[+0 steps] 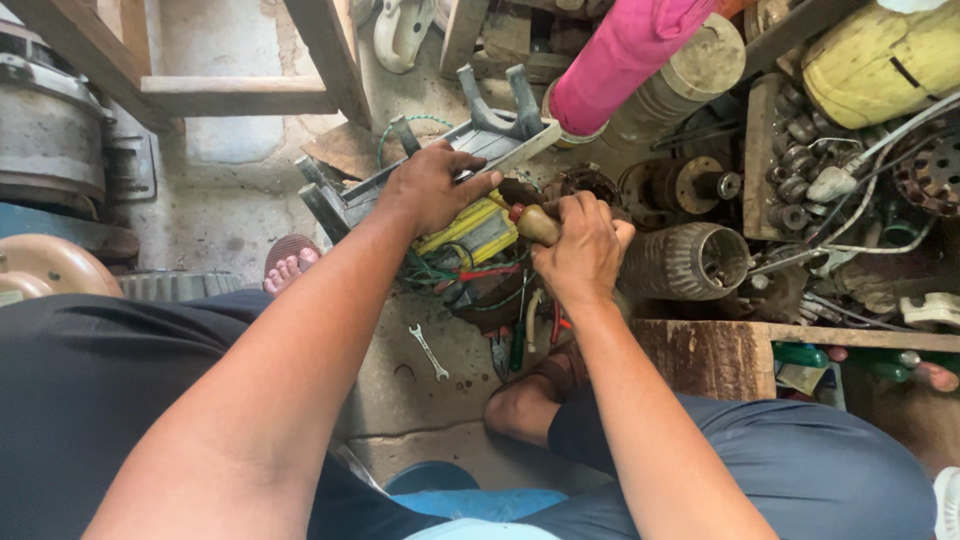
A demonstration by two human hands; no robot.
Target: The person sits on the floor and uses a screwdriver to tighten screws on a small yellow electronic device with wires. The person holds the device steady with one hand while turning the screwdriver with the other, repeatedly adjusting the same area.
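Note:
My right hand (580, 245) is closed around a tool with a wooden handle (535, 223) that has a red cap at its end. My left hand (430, 185) presses down on a grey metal frame (455, 150) with two upright prongs, beside a yellow box-shaped device (475, 230). Red and green wires (470, 275) spill out below the yellow device. The tool's working end is hidden under my right hand.
A small spanner (428, 350) lies on the concrete floor. A ribbed metal cylinder (685, 262) lies right of my hands, a pink roll (625, 55) behind it. A wooden box (720, 350), screwdrivers (515, 345), motor parts and a sandalled foot (288, 265) surround me.

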